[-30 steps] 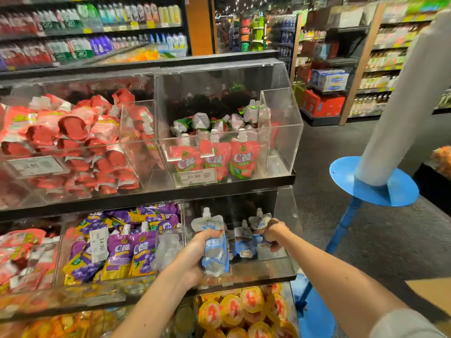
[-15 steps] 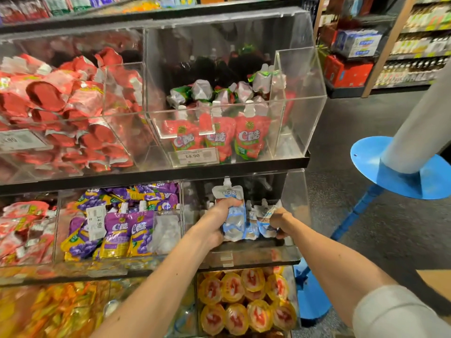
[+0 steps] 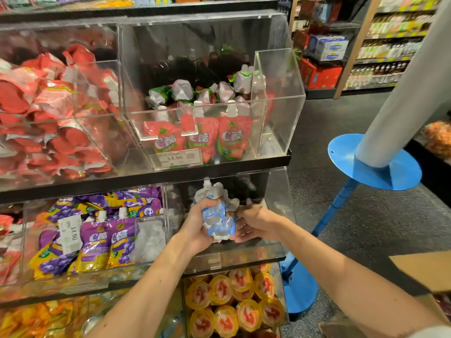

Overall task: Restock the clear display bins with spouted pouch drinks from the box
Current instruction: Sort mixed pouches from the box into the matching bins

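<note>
Both hands are inside the open front of the middle-shelf right bin (image 3: 278, 191), which has bare room to the right of them and shelf edges close above and below. Left hand (image 3: 195, 230) has its fingers wrapped tight round a bunch of blue-white pouches (image 3: 214, 213), spout up, and the right hand (image 3: 256, 223) curls its fingers onto the same bunch from the right; the box (image 3: 424, 269) sits at the right edge. Red pouches (image 3: 234, 137) above and purple pouches (image 3: 97, 242) just left read "C酷", and both the price tag (image 3: 177, 157) and the loose tag (image 3: 70, 234) read 14.90.

box (image 3: 422, 269): cut by right edge | blue pouches (image 3: 217, 218): blurred (count unclear)
</note>
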Action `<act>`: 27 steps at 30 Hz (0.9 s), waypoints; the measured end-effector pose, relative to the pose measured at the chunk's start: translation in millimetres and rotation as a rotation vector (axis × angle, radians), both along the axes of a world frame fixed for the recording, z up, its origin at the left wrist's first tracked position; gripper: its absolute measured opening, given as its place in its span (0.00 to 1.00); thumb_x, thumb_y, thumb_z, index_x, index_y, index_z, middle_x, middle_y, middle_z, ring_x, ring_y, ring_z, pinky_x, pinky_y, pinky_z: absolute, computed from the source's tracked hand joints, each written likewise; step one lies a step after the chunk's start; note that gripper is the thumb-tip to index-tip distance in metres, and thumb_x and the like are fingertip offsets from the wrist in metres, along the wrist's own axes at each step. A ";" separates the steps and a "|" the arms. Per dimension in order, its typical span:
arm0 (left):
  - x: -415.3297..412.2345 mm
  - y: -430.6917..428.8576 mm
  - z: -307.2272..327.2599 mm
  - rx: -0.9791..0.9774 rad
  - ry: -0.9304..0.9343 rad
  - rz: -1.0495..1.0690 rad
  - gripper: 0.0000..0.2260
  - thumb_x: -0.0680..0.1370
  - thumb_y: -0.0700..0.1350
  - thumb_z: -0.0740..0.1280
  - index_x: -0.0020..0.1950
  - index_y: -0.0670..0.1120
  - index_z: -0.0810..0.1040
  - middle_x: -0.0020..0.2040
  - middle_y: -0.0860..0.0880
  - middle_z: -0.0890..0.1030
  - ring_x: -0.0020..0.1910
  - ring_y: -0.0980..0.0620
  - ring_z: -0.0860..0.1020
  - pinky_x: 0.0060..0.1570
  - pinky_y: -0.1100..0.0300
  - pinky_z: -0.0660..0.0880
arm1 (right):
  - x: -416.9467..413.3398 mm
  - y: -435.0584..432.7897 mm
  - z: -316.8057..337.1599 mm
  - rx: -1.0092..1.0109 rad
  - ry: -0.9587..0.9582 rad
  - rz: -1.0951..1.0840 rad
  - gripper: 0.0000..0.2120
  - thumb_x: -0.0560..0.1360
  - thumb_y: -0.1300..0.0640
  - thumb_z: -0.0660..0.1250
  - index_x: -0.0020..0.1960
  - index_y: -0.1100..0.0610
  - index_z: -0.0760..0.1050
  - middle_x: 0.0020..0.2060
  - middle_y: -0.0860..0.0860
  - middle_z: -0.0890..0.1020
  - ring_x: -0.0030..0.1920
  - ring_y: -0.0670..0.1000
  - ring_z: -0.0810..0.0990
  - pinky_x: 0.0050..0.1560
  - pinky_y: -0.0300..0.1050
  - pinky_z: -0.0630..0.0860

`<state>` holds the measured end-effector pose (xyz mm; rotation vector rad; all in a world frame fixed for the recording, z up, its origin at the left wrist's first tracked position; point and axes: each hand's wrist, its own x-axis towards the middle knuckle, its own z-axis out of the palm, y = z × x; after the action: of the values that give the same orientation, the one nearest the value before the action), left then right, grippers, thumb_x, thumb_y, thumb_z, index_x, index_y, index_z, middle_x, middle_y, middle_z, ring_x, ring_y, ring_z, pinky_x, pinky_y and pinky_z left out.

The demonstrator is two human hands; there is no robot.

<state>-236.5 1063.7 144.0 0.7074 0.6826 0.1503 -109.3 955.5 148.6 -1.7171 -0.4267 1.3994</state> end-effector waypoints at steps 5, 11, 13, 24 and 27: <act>3.8 -1.7 -5.9 0.145 0.038 -0.054 0.12 0.73 0.47 0.65 0.49 0.41 0.82 0.45 0.42 0.84 0.41 0.44 0.82 0.46 0.52 0.77 | -7.8 -21.9 0.0 0.119 0.178 -0.049 0.15 0.82 0.50 0.64 0.61 0.60 0.77 0.52 0.59 0.85 0.49 0.60 0.84 0.48 0.52 0.83; 14.3 -5.1 -11.1 0.092 0.087 -0.087 0.17 0.74 0.50 0.68 0.59 0.42 0.81 0.54 0.42 0.84 0.48 0.41 0.83 0.47 0.49 0.81 | -3.5 -15.5 -16.9 -0.016 0.019 -0.158 0.09 0.77 0.63 0.70 0.57 0.60 0.79 0.49 0.57 0.82 0.45 0.54 0.79 0.44 0.46 0.81; 20.1 -6.0 -11.7 0.164 0.201 -0.070 0.15 0.77 0.52 0.67 0.60 0.45 0.80 0.49 0.45 0.85 0.42 0.45 0.82 0.36 0.57 0.79 | 5.5 -6.6 -25.2 -0.124 -0.158 -0.215 0.11 0.77 0.63 0.68 0.59 0.61 0.77 0.52 0.59 0.81 0.46 0.55 0.79 0.40 0.48 0.82; 8.3 11.0 -14.2 0.186 0.203 -0.027 0.09 0.78 0.48 0.66 0.56 0.47 0.78 0.43 0.49 0.84 0.35 0.52 0.82 0.29 0.61 0.75 | 41.0 12.9 -45.7 -0.524 -0.944 0.002 0.17 0.79 0.65 0.63 0.68 0.62 0.71 0.64 0.59 0.77 0.66 0.59 0.76 0.59 0.47 0.74; 5.9 10.6 -11.7 0.216 0.249 -0.034 0.07 0.79 0.49 0.65 0.51 0.47 0.78 0.36 0.50 0.83 0.30 0.54 0.78 0.25 0.64 0.68 | 35.8 13.4 -49.0 -0.525 -1.057 0.107 0.15 0.79 0.62 0.65 0.65 0.61 0.76 0.63 0.58 0.79 0.64 0.58 0.77 0.58 0.48 0.76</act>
<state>-230.6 1074.3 132.3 0.9552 0.9003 0.1059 -73.5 968.9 99.6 -2.8462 -0.7555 0.5604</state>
